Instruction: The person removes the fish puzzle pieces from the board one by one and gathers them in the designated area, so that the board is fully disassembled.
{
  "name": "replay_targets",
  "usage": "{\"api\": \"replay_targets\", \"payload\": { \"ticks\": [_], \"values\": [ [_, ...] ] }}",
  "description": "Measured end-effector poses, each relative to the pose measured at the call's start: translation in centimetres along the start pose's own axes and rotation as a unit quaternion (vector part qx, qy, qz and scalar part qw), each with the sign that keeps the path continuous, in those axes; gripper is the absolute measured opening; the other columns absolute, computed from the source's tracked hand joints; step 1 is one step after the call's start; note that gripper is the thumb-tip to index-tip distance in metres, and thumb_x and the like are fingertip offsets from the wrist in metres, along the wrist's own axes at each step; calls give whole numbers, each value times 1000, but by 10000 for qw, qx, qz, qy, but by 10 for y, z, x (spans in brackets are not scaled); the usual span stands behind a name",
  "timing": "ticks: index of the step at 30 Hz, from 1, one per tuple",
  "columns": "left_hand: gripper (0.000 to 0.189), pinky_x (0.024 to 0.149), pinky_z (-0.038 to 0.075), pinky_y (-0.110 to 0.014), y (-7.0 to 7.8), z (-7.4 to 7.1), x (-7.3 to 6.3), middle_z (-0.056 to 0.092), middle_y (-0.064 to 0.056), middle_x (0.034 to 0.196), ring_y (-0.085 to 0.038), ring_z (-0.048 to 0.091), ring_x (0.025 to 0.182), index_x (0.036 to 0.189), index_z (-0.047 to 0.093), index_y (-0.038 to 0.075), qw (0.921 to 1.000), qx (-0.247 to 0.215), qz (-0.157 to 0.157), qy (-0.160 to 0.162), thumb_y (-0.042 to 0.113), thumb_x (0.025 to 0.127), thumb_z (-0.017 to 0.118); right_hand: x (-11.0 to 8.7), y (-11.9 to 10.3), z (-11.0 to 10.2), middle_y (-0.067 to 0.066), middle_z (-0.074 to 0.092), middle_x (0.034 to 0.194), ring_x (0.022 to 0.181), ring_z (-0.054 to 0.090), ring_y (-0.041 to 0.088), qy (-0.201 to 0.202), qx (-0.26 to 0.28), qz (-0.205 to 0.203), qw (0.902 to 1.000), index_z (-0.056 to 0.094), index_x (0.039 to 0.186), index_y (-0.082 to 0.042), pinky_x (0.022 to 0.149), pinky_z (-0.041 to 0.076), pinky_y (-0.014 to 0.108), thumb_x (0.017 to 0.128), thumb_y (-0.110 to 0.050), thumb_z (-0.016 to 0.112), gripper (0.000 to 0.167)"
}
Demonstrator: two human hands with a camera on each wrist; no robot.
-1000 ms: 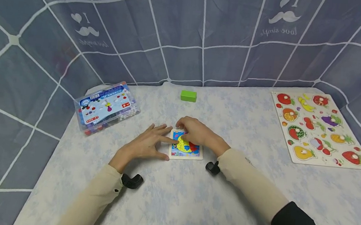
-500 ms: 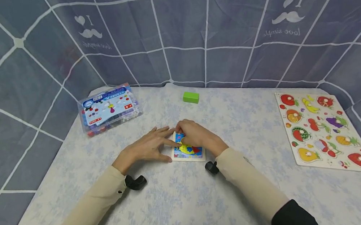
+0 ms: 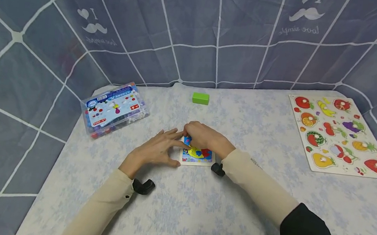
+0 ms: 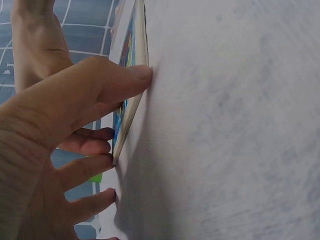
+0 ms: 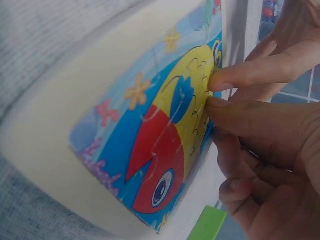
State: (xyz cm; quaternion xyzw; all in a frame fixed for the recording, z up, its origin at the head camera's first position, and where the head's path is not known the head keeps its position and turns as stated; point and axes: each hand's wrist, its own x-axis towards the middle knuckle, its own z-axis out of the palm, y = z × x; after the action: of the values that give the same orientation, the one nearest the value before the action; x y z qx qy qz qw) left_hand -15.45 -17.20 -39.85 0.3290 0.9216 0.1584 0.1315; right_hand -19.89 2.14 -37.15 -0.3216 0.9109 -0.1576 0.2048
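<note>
A small jigsaw puzzle [image 3: 197, 156] with a red-headed yellow fish on blue lies flat in a pale frame [image 5: 37, 130]. My left hand [image 3: 158, 148] rests at its left side with the fingers spread. Its thumb meets the frame's near edge, while the index fingertip touches the yellow part. Over the far left corner, my right hand [image 3: 205, 137] is curled, its thumb [image 5: 250, 117] on the fish's tail side and its index finger bent against the puzzle's edge. The two hands' fingertips nearly meet in the right wrist view. My right hand hides the puzzle's far side in the head view.
A green block [image 3: 200, 98] lies behind the puzzle. To the left is a clear plastic box [image 3: 115, 110] with a printed label. A fruit peg board [image 3: 341, 136] lies at the right. Grey-blue curtains [image 3: 196, 31] hang round the table [image 3: 200, 209].
My right hand has shifted slightly toward the puzzle's far left corner, its thumb off the middle of the fish. My left hand stays beside the puzzle. The head view has shifted a little.
</note>
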Motion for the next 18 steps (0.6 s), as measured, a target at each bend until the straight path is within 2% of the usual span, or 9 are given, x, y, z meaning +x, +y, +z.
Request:
{"api": "replay_targets", "payload": {
  "ticks": [5,13,18],
  "values": [
    [58,109,19,-70,2,-3,1,31,-10,158,-37,20,147,132,66,26,10000,36,17,-45,40,78,82,1,3,-2,8,56,112,98,53,21,-114,192,60,9997,60,117,-5,87,49,33,92,-4,66,26],
    [58,109,17,-71,1,-3,2,28,-8,159,-36,19,147,132,65,28,10000,13,-8,-69,40,78,82,4,10,-1,5,56,109,97,51,20,-14,364,54,9993,58,121,-7,89,47,32,90,-3,67,32],
    [58,109,18,-70,0,-2,0,30,-8,159,-35,19,147,132,65,28,10000,-1,-53,-65,41,78,82,4,12,3,4,60,101,92,53,19,-37,772,-35,9970,65,110,-8,86,47,31,89,0,66,23]
  ]
}}
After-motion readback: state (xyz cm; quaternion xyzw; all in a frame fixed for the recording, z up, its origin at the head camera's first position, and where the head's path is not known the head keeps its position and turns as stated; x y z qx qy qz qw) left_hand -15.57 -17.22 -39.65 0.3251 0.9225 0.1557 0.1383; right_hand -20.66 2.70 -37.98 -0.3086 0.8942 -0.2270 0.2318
